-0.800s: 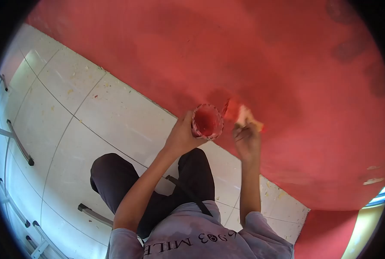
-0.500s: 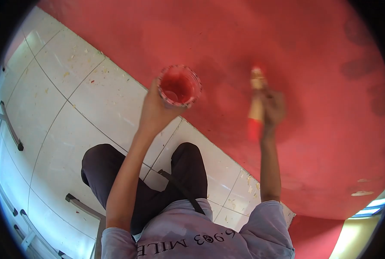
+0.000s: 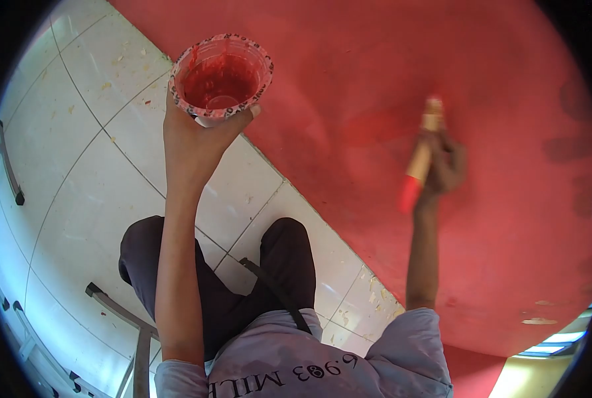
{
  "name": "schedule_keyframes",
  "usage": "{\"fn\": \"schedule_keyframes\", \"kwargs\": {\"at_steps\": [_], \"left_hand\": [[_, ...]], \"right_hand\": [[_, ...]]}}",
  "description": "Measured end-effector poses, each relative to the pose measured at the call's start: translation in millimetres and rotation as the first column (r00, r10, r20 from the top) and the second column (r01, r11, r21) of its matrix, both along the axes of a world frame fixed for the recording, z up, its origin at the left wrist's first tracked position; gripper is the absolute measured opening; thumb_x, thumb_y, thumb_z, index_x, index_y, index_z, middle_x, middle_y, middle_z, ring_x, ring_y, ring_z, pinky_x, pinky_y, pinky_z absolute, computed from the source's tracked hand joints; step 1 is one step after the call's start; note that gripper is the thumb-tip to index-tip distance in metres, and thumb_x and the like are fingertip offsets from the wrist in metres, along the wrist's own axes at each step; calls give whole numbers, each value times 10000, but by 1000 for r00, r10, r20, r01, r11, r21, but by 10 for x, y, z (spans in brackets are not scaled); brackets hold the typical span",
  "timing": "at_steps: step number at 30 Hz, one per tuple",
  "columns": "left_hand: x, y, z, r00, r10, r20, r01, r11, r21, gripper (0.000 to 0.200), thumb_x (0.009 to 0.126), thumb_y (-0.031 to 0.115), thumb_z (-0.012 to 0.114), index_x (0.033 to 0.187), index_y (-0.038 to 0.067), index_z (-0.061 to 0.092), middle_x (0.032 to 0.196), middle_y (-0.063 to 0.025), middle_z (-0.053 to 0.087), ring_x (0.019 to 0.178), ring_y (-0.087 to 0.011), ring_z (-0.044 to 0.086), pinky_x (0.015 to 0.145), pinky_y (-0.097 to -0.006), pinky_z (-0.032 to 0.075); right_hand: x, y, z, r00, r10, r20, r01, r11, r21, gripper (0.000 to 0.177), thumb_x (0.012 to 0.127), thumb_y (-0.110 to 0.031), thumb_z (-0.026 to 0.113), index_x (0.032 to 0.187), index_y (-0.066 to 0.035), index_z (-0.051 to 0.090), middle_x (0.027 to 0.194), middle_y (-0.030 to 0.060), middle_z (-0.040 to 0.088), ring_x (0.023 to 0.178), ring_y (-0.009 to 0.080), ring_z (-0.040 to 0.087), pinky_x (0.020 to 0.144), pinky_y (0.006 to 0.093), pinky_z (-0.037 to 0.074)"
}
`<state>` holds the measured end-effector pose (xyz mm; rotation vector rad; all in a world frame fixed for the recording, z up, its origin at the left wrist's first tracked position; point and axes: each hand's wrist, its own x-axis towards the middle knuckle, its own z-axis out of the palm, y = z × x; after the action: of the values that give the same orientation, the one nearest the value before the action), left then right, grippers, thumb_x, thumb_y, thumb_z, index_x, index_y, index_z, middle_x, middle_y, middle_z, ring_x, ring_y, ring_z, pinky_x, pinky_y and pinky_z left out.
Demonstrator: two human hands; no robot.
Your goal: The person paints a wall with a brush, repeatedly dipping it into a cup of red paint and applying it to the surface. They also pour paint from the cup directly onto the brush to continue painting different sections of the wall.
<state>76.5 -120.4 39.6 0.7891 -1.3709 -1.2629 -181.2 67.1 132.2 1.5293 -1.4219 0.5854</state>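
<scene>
A cup with a patterned rim [image 3: 222, 79] and red paint inside is held up by my left hand [image 3: 200, 136], whose fingers wrap round its side. On the right, my right hand [image 3: 444, 162] grips a paintbrush [image 3: 418, 162] with a pale wooden handle and a red end. The brush's bristle end points up and away from me, against or close to the red wall [image 3: 349, 73]; whether it touches is unclear. A wet-looking brighter red patch shows on the wall to the left of the brush. My right hand is slightly blurred.
White floor tiles [image 3: 77, 186] with flakes of debris lie along the wall's base. My bent knees are below the hands. Metal legs [image 3: 120, 308] stand at the lower left, more at the left edge. A pale chipped spot [image 3: 539, 321] marks the wall at the lower right.
My left hand has moved up and to the left with the cup, which looks larger and nearer. My right hand and the brush have shifted to the right.
</scene>
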Motion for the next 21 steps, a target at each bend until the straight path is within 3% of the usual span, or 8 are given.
{"fn": "schedule_keyframes", "kwargs": {"at_steps": [2,4,7,11,15,18,20,21], "left_hand": [[11,19,9,1000,12,-7,-12,1000,4,613,658,154,843,1193,24,573,1035,-72,677,949,-170,646,812,-289,506],[24,16,36,999,26,-25,-25,1000,13,610,658,157,847,1189,27,576,1028,-68,679,942,-170,647,812,-290,504],[45,-1,11,999,-14,-30,14,1000,-12,623,661,161,853,1200,34,569,1013,-63,682,934,-170,648,816,-293,501],[50,24,3,999,-32,-12,32,999,23,671,656,152,853,1232,32,533,1046,-84,671,974,-194,642,855,-312,501],[74,30,58,997,-73,-15,74,995,63,767,636,149,854,1288,12,474,1124,-126,650,1043,-246,637,900,-350,510],[86,39,27,996,-82,-37,84,995,45,698,656,152,854,1255,24,519,1101,-98,661,1016,-212,637,890,-335,501],[68,24,24,995,-86,-51,87,996,30,675,665,156,854,1246,29,534,1106,-88,659,1015,-198,632,894,-329,494],[65,37,26,995,-84,-53,86,996,33,685,664,157,855,1252,28,528,1123,-92,652,1027,-202,628,903,-332,491]], "right_hand": [[13,-71,-546,991,-71,-116,107,935,337,231,766,-85,759,984,-161,740,883,67,641,653,237,575,593,311,488],[41,-166,-1259,999,7,-34,11,863,505,249,755,-57,750,975,-173,739,834,56,625,659,242,572,585,338,463],[136,-273,-1446,972,31,231,-160,809,565,322,730,-60,706,1034,-166,711,825,15,601,688,197,552,567,343,451],[-55,-388,-308,971,29,238,-83,971,222,411,728,-16,714,1108,-174,720,792,15,597,660,176,501,555,306,428],[87,-411,-232,998,30,46,-34,995,96,450,728,-43,722,1140,-221,712,816,8,606,672,175,489,558,301,428],[89,-467,-1162,995,-48,-90,83,893,442,275,711,-26,732,967,-127,728,843,32,605,750,219,597,586,326,473],[138,-479,-1649,976,84,202,-185,812,553,328,653,-54,743,966,-148,730,807,40,597,732,243,584,584,331,469],[105,-501,-1574,977,69,202,-169,829,533,334,674,-51,731,986,-169,729,819,34,598,727,230,572,584,334,464]]}}
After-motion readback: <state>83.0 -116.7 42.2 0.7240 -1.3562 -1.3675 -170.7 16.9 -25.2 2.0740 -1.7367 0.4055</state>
